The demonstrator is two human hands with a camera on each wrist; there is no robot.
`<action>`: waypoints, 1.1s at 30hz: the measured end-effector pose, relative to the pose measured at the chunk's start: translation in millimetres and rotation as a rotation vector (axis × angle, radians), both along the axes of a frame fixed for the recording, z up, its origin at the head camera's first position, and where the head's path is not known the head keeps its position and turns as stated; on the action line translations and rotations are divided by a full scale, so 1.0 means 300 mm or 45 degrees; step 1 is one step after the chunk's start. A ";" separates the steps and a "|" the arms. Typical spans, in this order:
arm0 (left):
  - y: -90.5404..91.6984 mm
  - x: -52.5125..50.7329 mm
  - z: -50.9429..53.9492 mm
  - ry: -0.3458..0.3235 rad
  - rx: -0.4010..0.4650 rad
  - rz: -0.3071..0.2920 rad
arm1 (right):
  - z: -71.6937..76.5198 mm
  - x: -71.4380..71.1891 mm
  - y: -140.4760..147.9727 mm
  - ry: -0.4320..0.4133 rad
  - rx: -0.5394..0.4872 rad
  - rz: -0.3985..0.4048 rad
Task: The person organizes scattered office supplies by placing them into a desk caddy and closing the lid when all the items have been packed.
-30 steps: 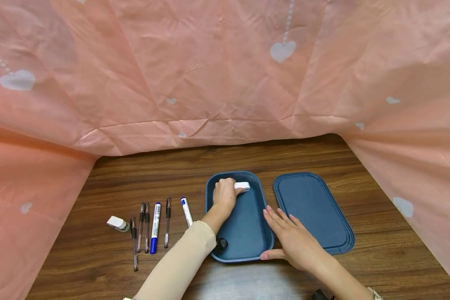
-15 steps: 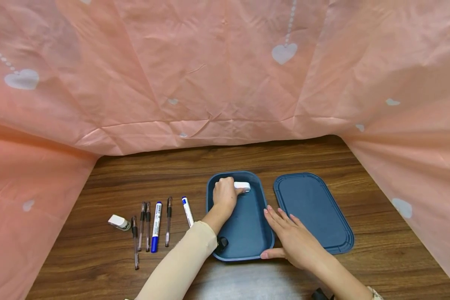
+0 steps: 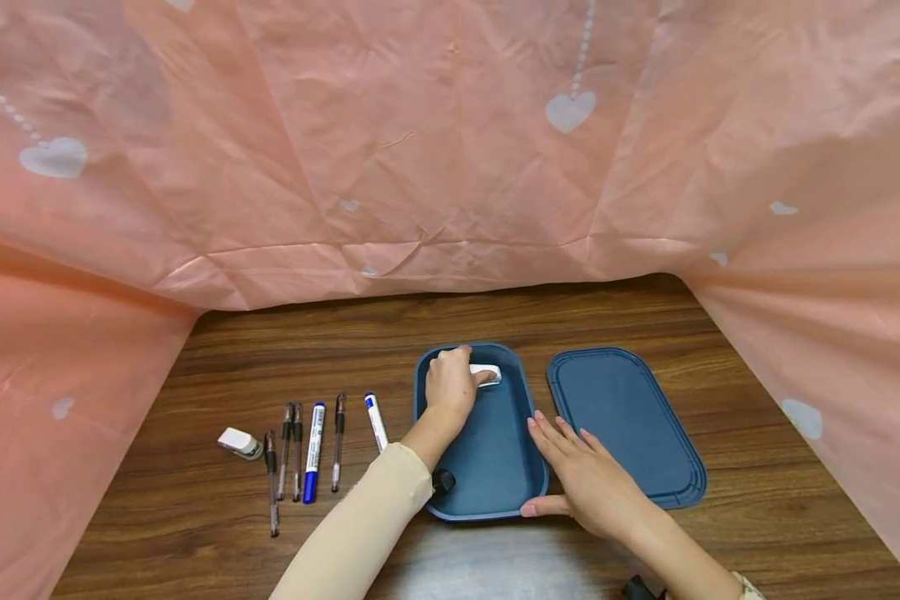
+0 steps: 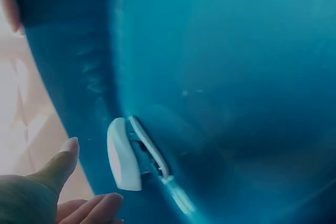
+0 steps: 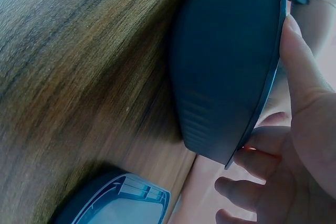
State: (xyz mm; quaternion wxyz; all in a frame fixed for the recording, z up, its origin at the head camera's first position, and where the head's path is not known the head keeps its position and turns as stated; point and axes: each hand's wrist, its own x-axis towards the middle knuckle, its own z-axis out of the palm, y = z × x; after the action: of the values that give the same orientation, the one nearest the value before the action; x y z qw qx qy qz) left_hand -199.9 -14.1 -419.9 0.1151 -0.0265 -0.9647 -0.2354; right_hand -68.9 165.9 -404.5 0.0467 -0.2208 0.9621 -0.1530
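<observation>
A small white stapler [image 4: 123,156] rests inside the blue plastic box [image 3: 495,450], near the far end. My left hand [image 3: 450,385] is in the box beside it. In the left wrist view, the thumb [image 4: 60,166] and fingers [image 4: 102,208] are spread and apart from the stapler. At the box's right side, my right hand [image 3: 592,483] lies with extended fingers against the rim. The right wrist view has its thumb [image 5: 299,61] and fingertips touching the box edge. Part of the stapler is hidden behind my left thumb in the head view.
A blue lid [image 3: 630,425] lies flat right of the box. To the left are several black-capped pens [image 3: 297,450], two blue-and-white markers [image 3: 313,454] and a small white item [image 3: 240,443]. Pink cloth [image 3: 450,167] surrounds the wooden table [image 3: 345,333].
My left fingers have lifted and spread away from the stapler, which stays in the box. The right hand keeps its place at the rim. The head view has shifted slightly.
</observation>
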 end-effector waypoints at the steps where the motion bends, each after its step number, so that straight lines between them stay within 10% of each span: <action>1: 0.001 0.000 0.006 0.006 0.012 -0.006 | 0.001 -0.002 0.001 -0.004 0.001 -0.001; 33: -0.078 0.014 0.219 0.333 0.170 -0.055 | -0.008 -0.024 0.027 -0.011 0.005 -0.009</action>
State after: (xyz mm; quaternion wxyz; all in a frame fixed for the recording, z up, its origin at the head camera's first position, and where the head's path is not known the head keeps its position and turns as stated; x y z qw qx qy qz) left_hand -195.7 -37.5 -354.3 0.2361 -0.0701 -0.9228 -0.2962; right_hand -76.2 174.0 -406.9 0.0506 -0.2165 0.9630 -0.1523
